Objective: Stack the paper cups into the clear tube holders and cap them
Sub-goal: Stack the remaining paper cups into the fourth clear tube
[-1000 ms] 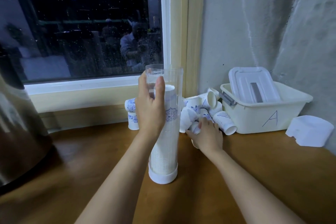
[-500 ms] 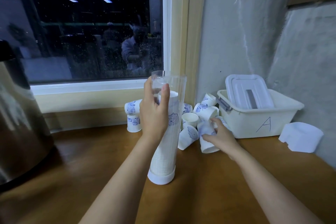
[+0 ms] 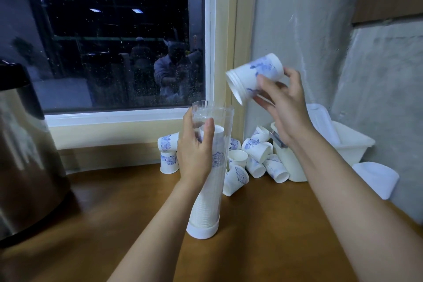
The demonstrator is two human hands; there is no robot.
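Observation:
A clear tube holder (image 3: 223, 121) stands upright on the wooden counter on a white base cap (image 3: 201, 231), filled most of the way with stacked paper cups. My left hand (image 3: 194, 153) grips the tube near its top. My right hand (image 3: 281, 101) holds a short stack of white paper cups with blue print (image 3: 254, 75), tilted with the mouth pointing down-left, above and to the right of the tube's open rim. A pile of loose paper cups (image 3: 256, 158) lies behind the tube against the wall.
A white plastic bin (image 3: 352, 144) with a lid leaning inside stands at the right, behind my right arm. A white cap-like piece (image 3: 375, 178) lies beside it. A large steel vessel (image 3: 25, 155) fills the left. A dark window is behind.
My right hand has lifted cups from the pile and raised them up above the tube's rim. My left hand has kept its grip on the tube.

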